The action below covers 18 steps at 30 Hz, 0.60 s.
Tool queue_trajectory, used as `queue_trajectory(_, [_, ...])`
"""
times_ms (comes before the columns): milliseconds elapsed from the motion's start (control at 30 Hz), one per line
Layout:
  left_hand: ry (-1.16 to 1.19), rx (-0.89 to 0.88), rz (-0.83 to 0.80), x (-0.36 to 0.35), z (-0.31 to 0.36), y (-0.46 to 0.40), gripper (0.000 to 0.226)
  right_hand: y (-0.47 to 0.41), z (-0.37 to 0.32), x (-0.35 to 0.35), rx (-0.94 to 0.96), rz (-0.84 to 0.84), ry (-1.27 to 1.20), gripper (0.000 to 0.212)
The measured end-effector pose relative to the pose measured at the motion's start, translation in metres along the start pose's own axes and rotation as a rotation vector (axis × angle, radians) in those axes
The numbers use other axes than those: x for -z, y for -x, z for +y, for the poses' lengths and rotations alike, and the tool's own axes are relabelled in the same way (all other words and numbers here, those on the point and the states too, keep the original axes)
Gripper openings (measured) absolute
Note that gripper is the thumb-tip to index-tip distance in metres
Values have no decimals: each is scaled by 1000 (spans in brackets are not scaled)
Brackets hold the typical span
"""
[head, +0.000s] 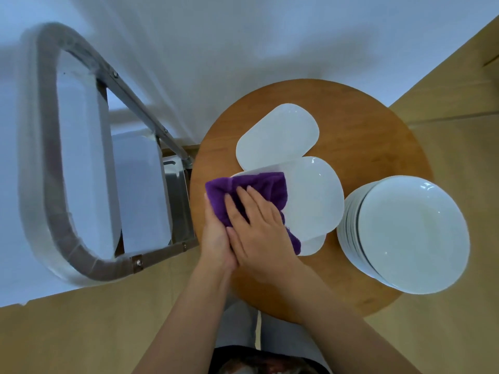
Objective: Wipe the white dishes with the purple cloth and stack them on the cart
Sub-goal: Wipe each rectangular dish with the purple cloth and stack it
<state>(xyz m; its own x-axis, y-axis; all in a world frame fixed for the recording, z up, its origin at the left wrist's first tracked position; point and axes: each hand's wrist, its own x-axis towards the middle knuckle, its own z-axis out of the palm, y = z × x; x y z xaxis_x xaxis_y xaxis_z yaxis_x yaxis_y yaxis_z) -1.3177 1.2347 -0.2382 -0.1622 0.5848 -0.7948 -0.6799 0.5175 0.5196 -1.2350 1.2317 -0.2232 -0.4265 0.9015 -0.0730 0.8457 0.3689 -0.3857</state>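
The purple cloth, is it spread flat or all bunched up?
Bunched up: the purple cloth lies in thick folds under the right hand on a white dish.

Soft, cool, even light; small glints on the stacked plates (410, 233). Wide-angle bending warps the blurred cart handle (54, 157).

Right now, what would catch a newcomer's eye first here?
The purple cloth at the centre, pressed on a white dish by the right hand, with the left hand beside it at the dish's edge. Next, the tall stack of white plates at the right of the round wooden table.
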Motion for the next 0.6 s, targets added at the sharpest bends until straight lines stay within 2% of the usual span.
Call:
queue_trajectory(133, [-40, 12, 12, -4, 10, 1, 58, -13, -3, -7, -80, -46, -130, 52])
queue_trajectory(200, [-93, -12, 9, -3, 11, 2, 61, -14, -7, -10, -133, -19, -80, 50])
queue_trajectory(367, [-129, -37, -51, -4, 20, 4, 55, -23, -13, -15, -246, 157, -16, 51])
queue_trajectory(500, [-11, 73, -38, -6, 20, 8, 66, -33, -11, -6, -358, 247, -35, 54])
queue_trajectory(600, [32, 77, -29, -5, 22, 7, 71, -42, -4, 0, -392, 302, -27, 56])
